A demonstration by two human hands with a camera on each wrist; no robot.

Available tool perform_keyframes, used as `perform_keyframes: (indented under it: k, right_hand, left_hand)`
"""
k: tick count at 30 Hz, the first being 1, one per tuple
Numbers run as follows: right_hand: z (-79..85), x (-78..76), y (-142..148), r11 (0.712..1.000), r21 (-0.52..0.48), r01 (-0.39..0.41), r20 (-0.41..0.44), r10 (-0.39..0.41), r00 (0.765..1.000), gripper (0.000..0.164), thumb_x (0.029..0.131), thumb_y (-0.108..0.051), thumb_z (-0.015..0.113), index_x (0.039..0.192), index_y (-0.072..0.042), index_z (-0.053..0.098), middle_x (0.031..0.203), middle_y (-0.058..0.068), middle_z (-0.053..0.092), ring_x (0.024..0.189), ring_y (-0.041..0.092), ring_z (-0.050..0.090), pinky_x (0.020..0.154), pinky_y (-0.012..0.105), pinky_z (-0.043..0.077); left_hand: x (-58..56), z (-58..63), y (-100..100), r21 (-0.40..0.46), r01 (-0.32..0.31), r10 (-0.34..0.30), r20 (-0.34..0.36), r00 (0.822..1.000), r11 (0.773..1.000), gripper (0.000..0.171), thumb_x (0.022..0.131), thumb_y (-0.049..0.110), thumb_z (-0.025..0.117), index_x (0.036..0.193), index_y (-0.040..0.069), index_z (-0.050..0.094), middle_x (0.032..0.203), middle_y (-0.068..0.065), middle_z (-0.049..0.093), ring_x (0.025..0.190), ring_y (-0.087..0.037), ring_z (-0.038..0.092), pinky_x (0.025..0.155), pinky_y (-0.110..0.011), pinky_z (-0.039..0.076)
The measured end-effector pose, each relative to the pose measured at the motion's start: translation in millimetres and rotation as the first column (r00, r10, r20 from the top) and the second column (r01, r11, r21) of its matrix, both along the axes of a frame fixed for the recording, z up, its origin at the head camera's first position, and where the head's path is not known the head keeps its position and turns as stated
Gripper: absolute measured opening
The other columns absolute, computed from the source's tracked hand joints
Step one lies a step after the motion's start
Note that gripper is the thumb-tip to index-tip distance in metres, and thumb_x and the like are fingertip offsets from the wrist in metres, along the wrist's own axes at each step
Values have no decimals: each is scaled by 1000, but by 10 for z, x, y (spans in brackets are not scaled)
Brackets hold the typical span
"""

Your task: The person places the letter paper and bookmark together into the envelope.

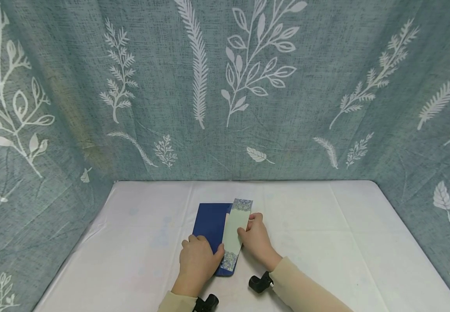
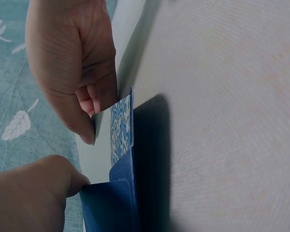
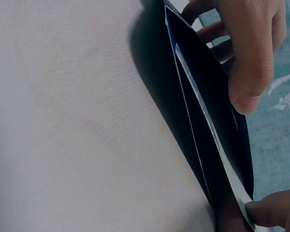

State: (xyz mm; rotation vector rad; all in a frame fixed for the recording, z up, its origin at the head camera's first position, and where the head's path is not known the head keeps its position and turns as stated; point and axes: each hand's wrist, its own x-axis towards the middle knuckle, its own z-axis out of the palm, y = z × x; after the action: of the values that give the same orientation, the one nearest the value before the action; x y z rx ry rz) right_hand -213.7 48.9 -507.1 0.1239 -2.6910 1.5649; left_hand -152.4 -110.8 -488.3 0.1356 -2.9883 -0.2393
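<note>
A dark blue paper sleeve (image 1: 211, 221), looking like an envelope or folder, is held a little above the white cloth. My left hand (image 1: 198, 258) grips its lower part, fingers at the left side and thumb near the opening edge. A pale green card (image 1: 235, 229) with blue floral bands at both ends sits partly in the opening on the right. My right hand (image 1: 259, 240) pinches the card's right edge, thumb on the front. In the right wrist view the sleeve (image 3: 212, 72) gapes, and the edge of the card (image 3: 227, 169) shows between its layers.
A white cloth (image 1: 326, 242) covers the table, with faint creases. Blue-green curtains (image 1: 225, 151) with white leaf prints stand behind and at both sides. Black wrist cameras (image 1: 260, 282) are strapped to both wrists.
</note>
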Motion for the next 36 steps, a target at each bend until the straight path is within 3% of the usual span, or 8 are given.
perform_keyframes:
  k: [4,8,36]
  right_hand:
    - [23,8,-6,1000,7,2,23,-2,1000,68,80,-11,62,131,6,21,64,3,49,47,14,44,45,29,37]
    - [31,23,-9,1000,4,-15,55,15,998,78,80,-13,63,138,3,12,62,3,51,44,15,45,42,29,38]
    - [44,46,-26,992,82,-92,23,90,996,78,80,-16,64,138,4,16,60,1,50,43,14,44,41,29,37]
  left_hand:
    - [-3,5,3,-3,1,-1,13,1000,1000,78,76,57,52,100,-16,56,86,-26,50,77,-39,50,55,-44,46]
    - [-3,9,2,-4,0,0,22,1000,1000,78,76,57,52,101,-16,55,87,-26,50,77,-39,49,55,-43,45]
    - [13,10,-7,4,5,-5,32,999,1000,79,77,58,49,103,-17,54,90,-28,49,82,-41,50,59,-44,47]
